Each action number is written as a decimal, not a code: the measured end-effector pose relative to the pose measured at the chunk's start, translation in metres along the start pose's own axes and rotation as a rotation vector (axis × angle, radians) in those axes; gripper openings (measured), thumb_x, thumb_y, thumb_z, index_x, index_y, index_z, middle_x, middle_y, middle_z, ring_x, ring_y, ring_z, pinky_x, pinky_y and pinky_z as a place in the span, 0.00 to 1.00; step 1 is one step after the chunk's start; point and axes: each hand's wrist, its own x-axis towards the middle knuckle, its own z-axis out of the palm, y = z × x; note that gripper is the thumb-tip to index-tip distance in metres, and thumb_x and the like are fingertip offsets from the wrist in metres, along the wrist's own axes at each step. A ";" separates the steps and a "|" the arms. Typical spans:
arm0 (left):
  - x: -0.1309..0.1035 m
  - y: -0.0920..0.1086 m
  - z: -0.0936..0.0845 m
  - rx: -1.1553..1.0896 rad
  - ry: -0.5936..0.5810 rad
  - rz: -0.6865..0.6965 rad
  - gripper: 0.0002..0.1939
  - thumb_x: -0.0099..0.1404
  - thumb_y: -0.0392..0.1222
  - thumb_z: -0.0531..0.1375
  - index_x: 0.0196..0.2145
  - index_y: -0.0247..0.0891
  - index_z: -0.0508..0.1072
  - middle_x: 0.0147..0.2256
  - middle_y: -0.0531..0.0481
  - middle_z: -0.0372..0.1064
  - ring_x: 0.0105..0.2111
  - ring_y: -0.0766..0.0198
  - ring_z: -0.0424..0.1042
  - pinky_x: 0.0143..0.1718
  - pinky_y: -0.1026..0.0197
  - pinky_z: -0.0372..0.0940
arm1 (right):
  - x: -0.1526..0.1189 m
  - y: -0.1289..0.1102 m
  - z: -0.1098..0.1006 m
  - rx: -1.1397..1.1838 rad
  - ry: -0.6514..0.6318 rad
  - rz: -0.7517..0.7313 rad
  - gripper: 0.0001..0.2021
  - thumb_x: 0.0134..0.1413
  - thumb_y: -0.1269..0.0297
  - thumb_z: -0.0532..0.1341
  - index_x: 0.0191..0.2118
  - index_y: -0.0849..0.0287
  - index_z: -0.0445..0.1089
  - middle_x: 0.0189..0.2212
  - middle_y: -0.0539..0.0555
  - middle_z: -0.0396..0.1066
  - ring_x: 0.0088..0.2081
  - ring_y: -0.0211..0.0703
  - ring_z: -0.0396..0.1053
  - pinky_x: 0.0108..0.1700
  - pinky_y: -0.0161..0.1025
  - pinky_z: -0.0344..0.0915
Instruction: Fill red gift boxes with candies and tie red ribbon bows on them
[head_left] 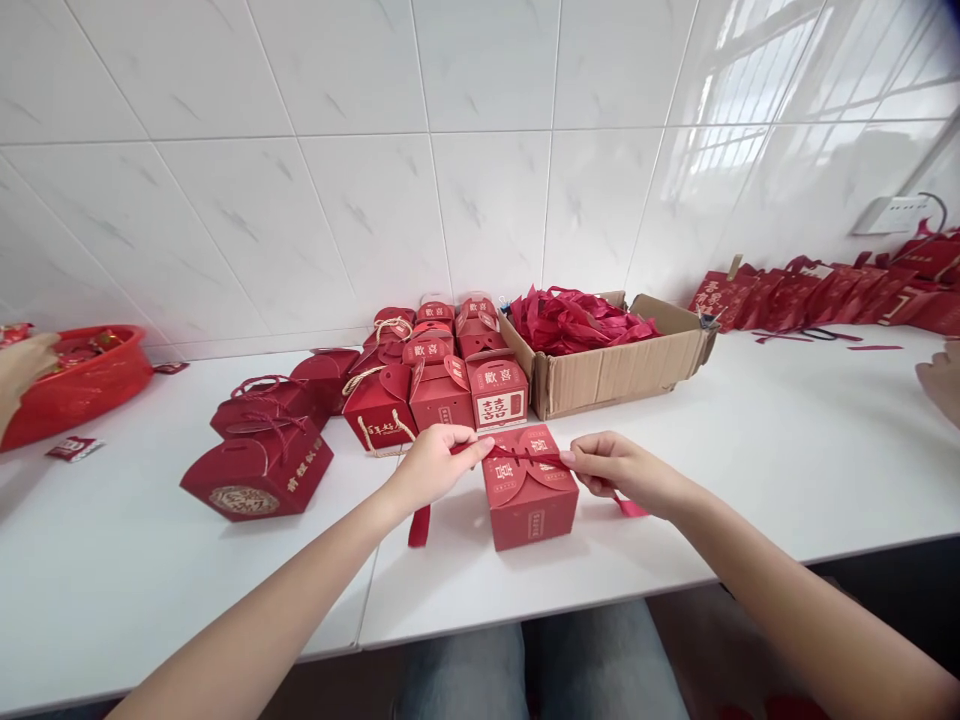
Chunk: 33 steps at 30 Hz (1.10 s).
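Observation:
A red gift box (pixel 532 505) with gold lettering and a petal-shaped folded top stands on the white table in front of me. Across its top runs a red ribbon (pixel 525 457), stretched between my two hands. My left hand (pixel 435 465) pinches the ribbon at the box's left edge, and a loose tail hangs below that hand. At the right edge my right hand (pixel 619 468) pinches the other side, with a pink-red tail showing under the fingers. Whether the ribbon is knotted in the middle cannot be made out.
Several red boxes (pixel 442 390) stand grouped behind, with more rope-handled boxes (pixel 255 465) to the left. A cardboard box (pixel 622 375) holds red ribbons. At far left another person's hand (pixel 26 365) is at a red basin (pixel 97 390); another hand (pixel 941 380) shows far right, near red bags (pixel 810 290).

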 end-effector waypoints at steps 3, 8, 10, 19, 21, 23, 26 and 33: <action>0.000 -0.007 0.000 -0.085 0.005 -0.089 0.23 0.58 0.59 0.55 0.17 0.38 0.61 0.17 0.57 0.49 0.19 0.69 0.50 0.23 0.63 0.48 | -0.003 0.003 0.001 -0.029 0.017 0.000 0.22 0.55 0.47 0.57 0.22 0.59 0.58 0.18 0.45 0.55 0.21 0.32 0.50 0.25 0.34 0.46; -0.005 -0.016 -0.011 -0.317 -0.331 -0.386 0.21 0.61 0.53 0.49 0.21 0.36 0.68 0.13 0.59 0.41 0.15 0.71 0.38 0.17 0.65 0.38 | -0.013 0.003 -0.003 0.174 -0.054 0.012 0.18 0.57 0.51 0.58 0.26 0.62 0.64 0.22 0.49 0.62 0.25 0.33 0.57 0.30 0.34 0.53; -0.006 -0.019 -0.020 -0.341 -0.526 -0.417 0.18 0.60 0.46 0.50 0.21 0.34 0.72 0.11 0.59 0.41 0.14 0.72 0.38 0.16 0.66 0.39 | -0.015 0.004 -0.004 0.325 -0.068 0.012 0.17 0.56 0.53 0.60 0.26 0.62 0.64 0.22 0.49 0.63 0.24 0.33 0.58 0.30 0.34 0.54; -0.007 -0.006 -0.027 -0.870 -0.686 -0.294 0.12 0.62 0.40 0.53 0.32 0.32 0.74 0.11 0.61 0.43 0.12 0.75 0.38 0.12 0.71 0.41 | -0.009 -0.007 0.001 0.320 -0.031 -0.056 0.16 0.59 0.55 0.55 0.27 0.62 0.65 0.22 0.48 0.60 0.21 0.31 0.52 0.25 0.34 0.47; -0.009 -0.002 -0.028 -0.919 -0.639 -0.353 0.13 0.64 0.40 0.50 0.31 0.33 0.72 0.11 0.61 0.40 0.13 0.75 0.36 0.12 0.72 0.39 | -0.014 -0.013 -0.002 0.152 0.085 -0.043 0.13 0.58 0.53 0.56 0.34 0.59 0.66 0.22 0.47 0.59 0.24 0.33 0.53 0.25 0.34 0.47; -0.011 0.000 -0.030 -0.909 -0.594 -0.416 0.15 0.65 0.40 0.48 0.28 0.34 0.70 0.12 0.61 0.39 0.13 0.74 0.35 0.12 0.71 0.39 | -0.021 -0.019 -0.006 0.024 0.162 -0.052 0.13 0.55 0.53 0.60 0.40 0.54 0.63 0.25 0.46 0.60 0.29 0.36 0.57 0.28 0.33 0.51; -0.015 -0.001 -0.035 -0.809 -0.512 -0.485 0.15 0.65 0.43 0.49 0.23 0.35 0.65 0.12 0.60 0.39 0.14 0.74 0.35 0.13 0.70 0.39 | -0.027 -0.025 -0.011 -0.113 0.225 -0.045 0.14 0.55 0.49 0.59 0.37 0.55 0.61 0.27 0.48 0.63 0.32 0.38 0.60 0.32 0.34 0.55; -0.022 -0.009 -0.031 -0.195 -0.290 -0.382 0.24 0.60 0.63 0.52 0.30 0.38 0.69 0.16 0.57 0.52 0.16 0.69 0.51 0.18 0.66 0.49 | -0.022 -0.026 -0.015 -0.273 -0.055 0.171 0.22 0.57 0.44 0.53 0.28 0.60 0.66 0.17 0.47 0.59 0.21 0.33 0.54 0.27 0.34 0.54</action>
